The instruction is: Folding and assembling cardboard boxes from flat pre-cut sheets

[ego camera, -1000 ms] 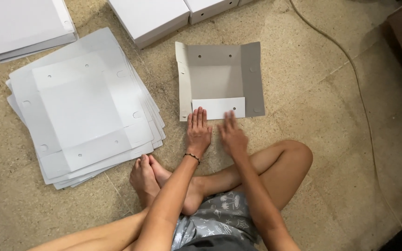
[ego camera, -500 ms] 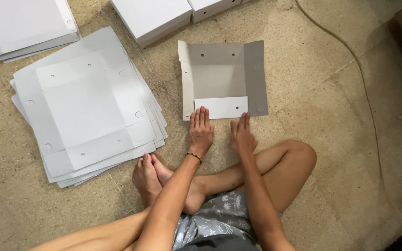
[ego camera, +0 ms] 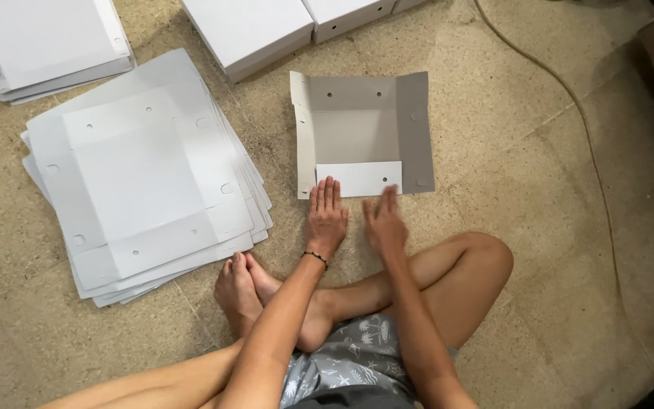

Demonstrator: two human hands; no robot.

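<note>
A grey cardboard blank [ego camera: 362,125] lies on the floor in front of me, its left side panel raised and a white near flap [ego camera: 359,177] folded inward. My left hand [ego camera: 325,217], with a bead bracelet at the wrist, rests flat with fingers apart, its fingertips at the flap's near edge. My right hand [ego camera: 384,221] is just beside it, blurred by motion, with its fingertips touching the flap's lower right edge. Neither hand holds anything. I sit cross-legged, bare feet [ego camera: 247,291] under my left arm.
A fanned stack of flat white blanks [ego camera: 141,178] lies to the left. Another stack [ego camera: 47,38] sits at the top left. Finished white boxes [ego camera: 255,30] stand at the top. A cable [ego camera: 569,106] runs along the floor on the right.
My right hand slid right along the flap's near edge, then came back left a little and is now blurred. The left hand stays flat in the same place.
</note>
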